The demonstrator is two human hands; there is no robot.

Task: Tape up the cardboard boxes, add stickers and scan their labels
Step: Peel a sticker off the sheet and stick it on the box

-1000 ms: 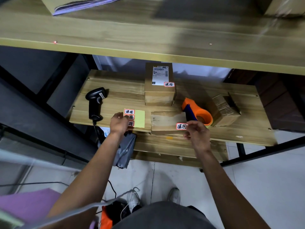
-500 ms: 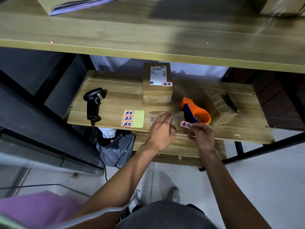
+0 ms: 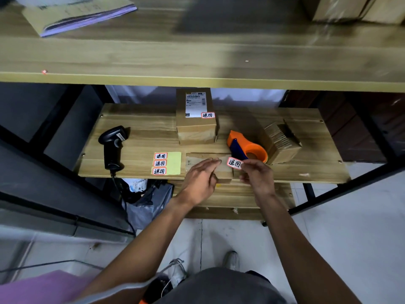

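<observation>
A flat cardboard box [image 3: 205,159] lies at the front edge of the wooden shelf [image 3: 140,141]. My left hand [image 3: 200,181] rests on its top with straight fingers. My right hand [image 3: 256,175] pinches a red-bordered sticker [image 3: 234,163] just above the box's right end. A yellow sticker sheet [image 3: 167,163] with three stickers lies left of the box. Behind stands a taller box [image 3: 196,119] with a white label and one sticker on it. A black barcode scanner [image 3: 112,145] lies at the left. An orange tape dispenser [image 3: 246,148] sits right of the flat box.
A ribbed cardboard piece [image 3: 281,141] stands behind the dispenser. An upper shelf [image 3: 197,53] overhangs, with a purple-edged booklet [image 3: 76,14] and boxes on it. The scanner's cable hangs down to grey bags [image 3: 144,202] under the shelf. My feet stand on the pale floor.
My left hand left the sticker sheet and moved right onto the flat box. My right hand carried the sticker up and slightly right, over the box's right end.
</observation>
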